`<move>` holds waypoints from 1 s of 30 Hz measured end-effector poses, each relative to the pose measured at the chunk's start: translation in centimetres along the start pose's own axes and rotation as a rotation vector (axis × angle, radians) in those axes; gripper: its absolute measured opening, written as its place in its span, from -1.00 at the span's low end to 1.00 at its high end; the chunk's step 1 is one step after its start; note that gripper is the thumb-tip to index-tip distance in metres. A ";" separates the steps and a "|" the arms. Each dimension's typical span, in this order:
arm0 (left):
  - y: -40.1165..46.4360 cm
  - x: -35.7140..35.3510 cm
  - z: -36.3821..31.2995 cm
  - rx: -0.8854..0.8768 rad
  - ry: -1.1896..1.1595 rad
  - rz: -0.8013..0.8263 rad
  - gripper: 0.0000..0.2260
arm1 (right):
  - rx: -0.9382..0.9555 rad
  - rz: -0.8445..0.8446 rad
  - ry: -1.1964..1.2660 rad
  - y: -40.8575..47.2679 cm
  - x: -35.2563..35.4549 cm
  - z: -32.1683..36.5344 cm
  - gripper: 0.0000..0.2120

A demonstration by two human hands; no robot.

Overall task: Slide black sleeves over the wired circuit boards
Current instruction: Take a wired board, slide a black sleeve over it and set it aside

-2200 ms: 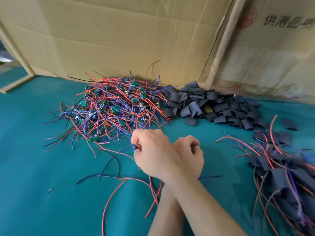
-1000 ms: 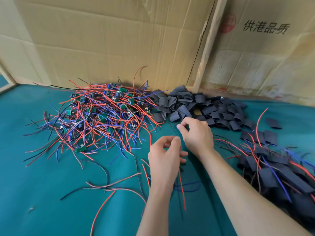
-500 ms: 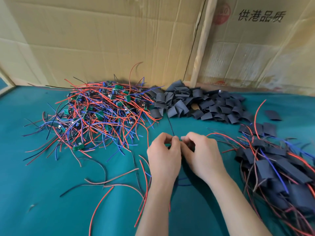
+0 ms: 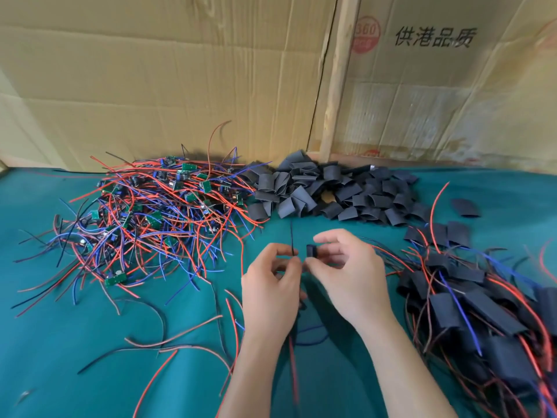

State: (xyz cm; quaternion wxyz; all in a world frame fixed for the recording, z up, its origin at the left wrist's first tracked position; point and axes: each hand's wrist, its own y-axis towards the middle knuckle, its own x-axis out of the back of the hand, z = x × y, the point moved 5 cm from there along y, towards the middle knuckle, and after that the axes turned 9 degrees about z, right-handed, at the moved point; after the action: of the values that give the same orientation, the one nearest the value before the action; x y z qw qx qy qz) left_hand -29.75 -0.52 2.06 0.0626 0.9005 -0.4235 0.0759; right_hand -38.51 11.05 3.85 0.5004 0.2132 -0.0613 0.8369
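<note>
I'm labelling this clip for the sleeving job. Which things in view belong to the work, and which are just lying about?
Belongs to the job:
- left hand pinching a black wire
- right hand holding a black sleeve
- pile of wired boards
- pile of empty sleeves
- sleeved boards

Lying about:
- loose wires
- cardboard sheets
- wooden post

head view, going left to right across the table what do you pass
pile of bare wired boards → left hand → black sleeve pinched by right hand → pile of sleeved boards
</note>
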 end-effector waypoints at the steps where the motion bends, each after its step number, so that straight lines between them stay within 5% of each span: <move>1: 0.0 -0.1 0.0 0.014 -0.006 0.015 -0.84 | -0.003 -0.022 0.049 0.0 0.5 0.0 -0.70; 13: 0.1 -0.5 0.2 0.001 0.009 0.031 -0.87 | -0.055 -0.232 0.981 0.4 4.4 -0.8 -0.82; 30: 0.1 -0.6 0.3 -0.010 0.010 0.022 -0.86 | 0.054 -0.190 0.978 0.1 4.5 0.2 -0.78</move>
State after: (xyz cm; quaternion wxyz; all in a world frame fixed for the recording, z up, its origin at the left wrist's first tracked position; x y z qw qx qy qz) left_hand -30.14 -0.18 1.66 0.0686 0.8951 -0.4334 0.0790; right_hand -40.37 14.63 5.93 0.5391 -0.1867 0.2221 0.7907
